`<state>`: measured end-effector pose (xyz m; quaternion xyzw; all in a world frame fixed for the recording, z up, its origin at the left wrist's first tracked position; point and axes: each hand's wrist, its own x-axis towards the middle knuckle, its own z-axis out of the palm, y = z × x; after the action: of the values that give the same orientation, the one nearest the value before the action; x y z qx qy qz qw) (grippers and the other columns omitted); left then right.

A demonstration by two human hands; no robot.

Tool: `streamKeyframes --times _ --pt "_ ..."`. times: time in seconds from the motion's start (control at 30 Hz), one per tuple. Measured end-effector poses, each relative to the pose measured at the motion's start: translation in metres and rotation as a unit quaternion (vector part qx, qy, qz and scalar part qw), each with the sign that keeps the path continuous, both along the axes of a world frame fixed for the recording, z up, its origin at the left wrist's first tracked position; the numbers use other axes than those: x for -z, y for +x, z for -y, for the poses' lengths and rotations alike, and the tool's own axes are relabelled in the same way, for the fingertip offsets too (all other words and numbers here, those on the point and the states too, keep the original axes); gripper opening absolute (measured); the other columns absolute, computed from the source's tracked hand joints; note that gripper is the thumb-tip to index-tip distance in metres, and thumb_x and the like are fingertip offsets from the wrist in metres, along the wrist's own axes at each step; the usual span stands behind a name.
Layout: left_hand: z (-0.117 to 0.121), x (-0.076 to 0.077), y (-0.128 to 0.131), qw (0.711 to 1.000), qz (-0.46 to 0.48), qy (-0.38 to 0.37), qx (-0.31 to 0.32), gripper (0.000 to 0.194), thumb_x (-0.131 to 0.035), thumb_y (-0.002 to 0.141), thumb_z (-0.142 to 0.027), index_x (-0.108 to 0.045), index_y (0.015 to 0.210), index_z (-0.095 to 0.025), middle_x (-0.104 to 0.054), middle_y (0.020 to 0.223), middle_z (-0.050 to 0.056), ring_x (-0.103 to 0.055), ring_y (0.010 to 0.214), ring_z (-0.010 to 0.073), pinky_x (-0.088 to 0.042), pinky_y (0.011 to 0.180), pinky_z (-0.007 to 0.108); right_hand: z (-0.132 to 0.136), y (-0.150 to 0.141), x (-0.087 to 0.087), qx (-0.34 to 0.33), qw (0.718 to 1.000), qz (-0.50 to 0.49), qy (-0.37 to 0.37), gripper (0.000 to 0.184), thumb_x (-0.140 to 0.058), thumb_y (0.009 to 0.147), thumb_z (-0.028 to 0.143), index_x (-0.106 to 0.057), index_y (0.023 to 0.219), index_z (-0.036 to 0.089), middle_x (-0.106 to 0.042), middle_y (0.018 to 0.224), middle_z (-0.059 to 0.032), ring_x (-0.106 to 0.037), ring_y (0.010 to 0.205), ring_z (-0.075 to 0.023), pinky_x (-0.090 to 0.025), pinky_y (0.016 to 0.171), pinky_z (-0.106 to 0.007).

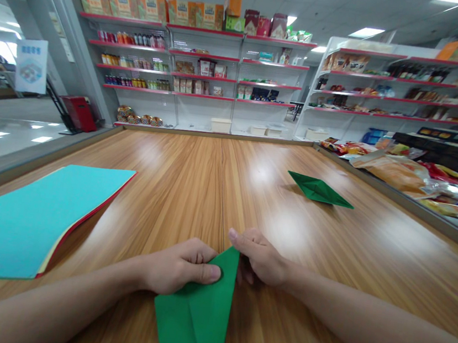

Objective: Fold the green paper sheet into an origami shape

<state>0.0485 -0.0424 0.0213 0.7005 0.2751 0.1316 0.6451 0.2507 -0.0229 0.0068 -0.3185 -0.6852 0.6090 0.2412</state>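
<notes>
A partly folded sheet of green paper (198, 318) is held low over the table's near side, its pointed end facing away from me. My left hand (184, 266) grips it from the left, thumb flat on top and fingers beneath. At the pointed tip, my right hand (260, 256) pinches the right edge; its lower fingers are partly hidden behind the paper. A crease runs down the paper's lower half. Farther off to the right lies a folded green paper boat (318, 189), apart from both hands.
A stack of coloured paper (40, 215), turquoise on top, lies at the left of the wooden table (185, 188). Raised edging borders the table. Packaged snacks (416, 178) are piled beyond its right edge. Stocked shelves (205, 54) stand behind, with a red cart (78, 113) at far left.
</notes>
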Motion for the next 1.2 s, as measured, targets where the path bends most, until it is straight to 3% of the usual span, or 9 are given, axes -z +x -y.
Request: streamKeyframes --times 0.13,0.27,0.47,0.77,1.2 --pt "0.001 0.001 0.0 1.0 0.007 -0.005 -0.007 0.045 -0.054 0.084 -0.055 -0.049 0.065 -0.015 -0.039 0.058 -0.003 -0.033 0.049 0.0081 -0.025 0.043 0.02 -0.001 0.001 0.001 0.002 1.0 0.005 0.008 0.071 -0.037 0.083 0.072 -0.054 0.048 0.013 -0.047 0.037 0.0005 -0.038 0.028 -0.006 -0.021 0.026 -0.017" --pt "0.002 0.004 0.002 0.998 0.046 0.01 -0.052 0.043 -0.054 0.086 -0.053 -0.06 0.078 -0.01 -0.051 0.066 0.001 -0.043 0.058 0.0111 -0.034 0.052 0.021 -0.001 0.002 0.001 -0.059 0.997 0.004 0.039 0.067 -0.044 0.083 0.068 -0.052 0.047 0.013 -0.046 0.038 0.0014 -0.039 0.031 -0.0053 -0.024 0.029 -0.016" --pt "0.003 0.005 0.004 0.994 0.084 0.007 -0.068 0.045 -0.055 0.087 -0.051 -0.067 0.079 -0.008 -0.062 0.074 0.007 -0.054 0.067 0.0156 -0.041 0.061 0.024 0.0 0.003 0.004 -0.079 0.995 0.003 0.052 0.067 -0.04 0.087 0.065 -0.052 0.047 0.012 -0.046 0.038 0.001 -0.041 0.033 -0.0054 -0.027 0.033 -0.017" --pt "0.007 0.005 0.006 0.991 0.082 -0.004 -0.108 0.044 -0.057 0.085 -0.053 -0.064 0.079 -0.011 -0.061 0.067 0.004 -0.056 0.064 0.0165 -0.042 0.055 0.023 0.002 0.003 -0.004 -0.1 0.991 0.042 0.076 0.066 -0.039 0.089 0.062 -0.051 0.047 0.013 -0.046 0.038 0.0013 -0.04 0.033 -0.0048 -0.028 0.032 -0.015" --pt "0.007 0.009 0.006 0.989 0.118 -0.007 -0.093 0.043 -0.055 0.088 -0.05 -0.065 0.078 -0.009 -0.065 0.07 0.007 -0.06 0.065 0.0162 -0.047 0.061 0.025 0.004 0.004 -0.004 -0.134 0.986 0.061 0.082 0.07 -0.035 0.087 0.067 -0.054 0.05 0.012 -0.049 0.04 -0.0004 -0.042 0.033 -0.005 -0.031 0.033 -0.015"
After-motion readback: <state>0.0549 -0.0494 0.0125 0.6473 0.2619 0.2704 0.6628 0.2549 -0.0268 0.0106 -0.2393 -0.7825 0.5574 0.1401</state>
